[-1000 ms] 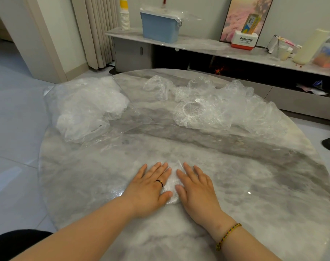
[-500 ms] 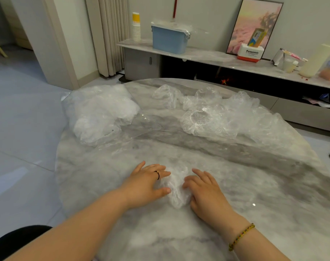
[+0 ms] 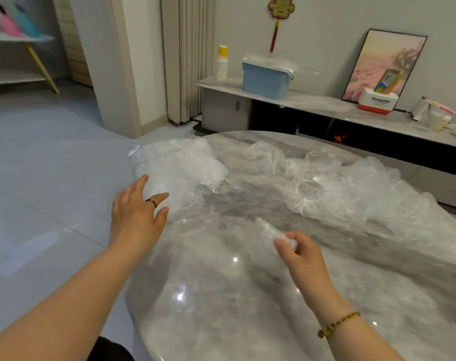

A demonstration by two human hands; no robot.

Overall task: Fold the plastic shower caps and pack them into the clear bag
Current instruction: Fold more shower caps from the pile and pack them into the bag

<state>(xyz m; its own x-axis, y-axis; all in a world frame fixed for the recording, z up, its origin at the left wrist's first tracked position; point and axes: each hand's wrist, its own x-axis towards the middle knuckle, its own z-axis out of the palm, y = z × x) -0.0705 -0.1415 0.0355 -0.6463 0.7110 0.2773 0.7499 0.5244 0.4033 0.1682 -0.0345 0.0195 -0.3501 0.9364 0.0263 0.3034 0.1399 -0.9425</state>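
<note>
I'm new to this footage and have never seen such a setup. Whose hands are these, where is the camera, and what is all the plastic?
No machine here: a person works bare-handed, filmed by a camera on their own head, looking forward and down, so both forearms enter from below. On the marble table lie a clear bag already stuffed full, far left, and a loose pile of unfolded shower caps, far right. The right hand pinches one folded cap above the table. The left hand is open by the bag's near edge; whether it touches is unclear.
</note>
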